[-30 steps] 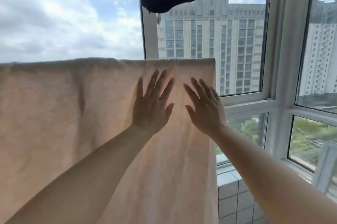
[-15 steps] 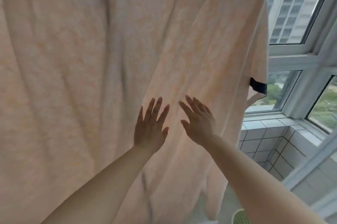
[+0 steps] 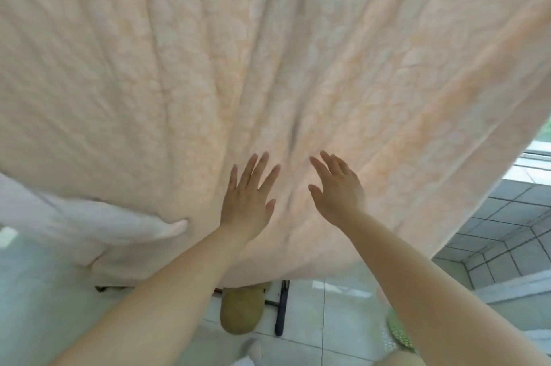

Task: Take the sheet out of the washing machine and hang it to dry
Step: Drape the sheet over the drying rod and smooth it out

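Note:
A large peach-coloured sheet (image 3: 268, 52) hangs in front of me and fills most of the view, creased in long vertical folds. Its lower hem ends a little above the floor. My left hand (image 3: 247, 198) lies flat against the cloth with fingers spread and straight. My right hand (image 3: 337, 189) is beside it, fingers straight, touching the sheet near a crease. Neither hand grips the fabric. The rail that the sheet hangs on is out of view.
A white cloth (image 3: 98, 216) hangs at the lower left, behind the sheet's edge. Below the hem are a yellow-green slipper (image 3: 241, 312), a black rack foot (image 3: 281, 309) and the pale tiled floor (image 3: 334, 315). A tiled low wall (image 3: 507, 231) and a window sill stand at the right.
Both hands have slid down the sheet from near its top to its lower part. My view has tilted downward, so the windows and buildings are gone and the floor shows.

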